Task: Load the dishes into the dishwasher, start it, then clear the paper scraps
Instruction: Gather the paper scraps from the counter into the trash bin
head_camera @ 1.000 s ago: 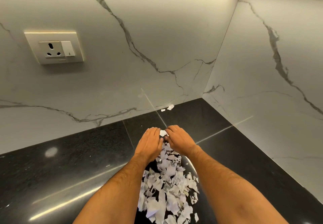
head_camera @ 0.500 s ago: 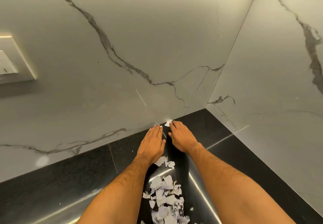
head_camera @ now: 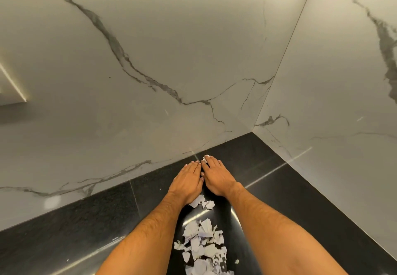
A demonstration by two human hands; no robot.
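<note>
Both hands have slid closer to the wall: left hand [head_camera: 186, 179] and right hand [head_camera: 217, 177] flat on bench [head_camera: 75, 227], fingers straight; paper scraps [head_camera: 204, 246] behind, print unreadable.

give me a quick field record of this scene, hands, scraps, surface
surface: black countertop in a corner of marble walls
left hand: flat on the counter, fingers straight
right hand: flat beside it, fingertips at a stray scrap by the wall
paper scraps: heap between the forearms
small scraps: just behind the hands
</note>
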